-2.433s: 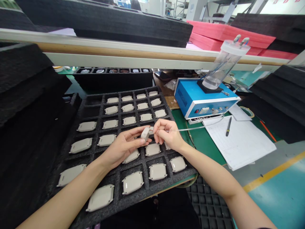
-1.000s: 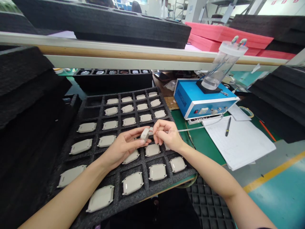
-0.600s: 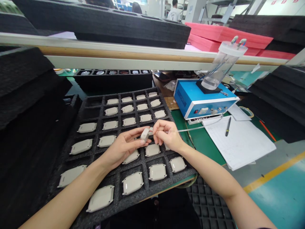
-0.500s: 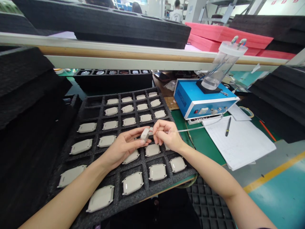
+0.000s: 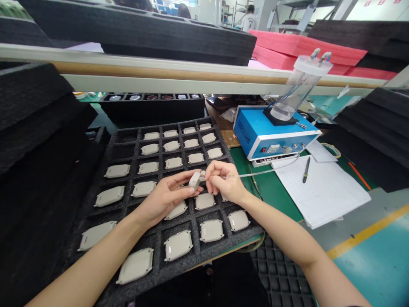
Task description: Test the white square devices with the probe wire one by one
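Observation:
Pinched between the fingertips of my left hand [image 5: 168, 194] is a small beige watch case [image 5: 194, 181], tilted on edge. My right hand [image 5: 225, 181] is closed beside it, gripping the end of a thin clear tube [image 5: 255, 173]; the tip is hidden by the fingers. Part of a small beige piece shows between the two hands, too small to make out. Both hands are over a black foam tray [image 5: 195, 244] with several similar watch cases [image 5: 178, 246] in its compartments. The tube runs right to a blue machine [image 5: 252, 121].
A clear cylinder [image 5: 289, 91] stands on the machine. Papers [image 5: 332, 200] with a pen [image 5: 306, 169] lie to the right. Black foam stacks [image 5: 32, 170] rise at the left. Across the back runs a shelf [image 5: 159, 81] bearing black and pink foam [image 5: 303, 47]. A person [image 5: 248, 21] is far behind.
My hands, the watch case and the tube stay almost exactly in place. In the background, the distant person has shifted a little to the right.

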Motion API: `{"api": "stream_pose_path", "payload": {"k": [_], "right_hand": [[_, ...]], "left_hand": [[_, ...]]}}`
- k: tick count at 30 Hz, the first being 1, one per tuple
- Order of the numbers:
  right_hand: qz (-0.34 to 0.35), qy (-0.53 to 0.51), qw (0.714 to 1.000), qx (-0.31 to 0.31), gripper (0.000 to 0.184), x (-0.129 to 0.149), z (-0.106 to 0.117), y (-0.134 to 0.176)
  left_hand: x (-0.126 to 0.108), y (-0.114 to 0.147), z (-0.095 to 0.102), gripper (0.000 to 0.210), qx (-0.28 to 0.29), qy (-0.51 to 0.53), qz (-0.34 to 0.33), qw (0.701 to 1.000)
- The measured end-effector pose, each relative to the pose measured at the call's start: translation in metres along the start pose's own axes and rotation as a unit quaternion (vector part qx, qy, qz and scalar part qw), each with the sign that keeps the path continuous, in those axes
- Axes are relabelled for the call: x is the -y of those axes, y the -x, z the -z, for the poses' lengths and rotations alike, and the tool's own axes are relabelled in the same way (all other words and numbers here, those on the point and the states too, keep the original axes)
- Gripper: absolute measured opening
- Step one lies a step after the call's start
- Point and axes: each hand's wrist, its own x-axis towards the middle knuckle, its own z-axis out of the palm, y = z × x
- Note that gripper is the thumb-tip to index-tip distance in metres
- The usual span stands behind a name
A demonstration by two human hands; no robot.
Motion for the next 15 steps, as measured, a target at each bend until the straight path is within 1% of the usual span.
{"api": "stream_pose_path", "payload": {"k": [10, 15], "right_hand": [[-0.001, 0.004, 1.0, 0.001, 0.008, -0.001, 0.0004, 0.0007], [0.0, 0.002, 1.0, 0.001, 0.008, -0.0009, 0.0002, 0.0001]], "left_hand": [[-0.0015, 0.0005, -0.0027, 0.041, -0.014, -0.011, 0.003, 1.0], [-0.0028, 0.0008, -0.0037, 0.041, -0.009, -0.004, 0.001, 1.0]]}}
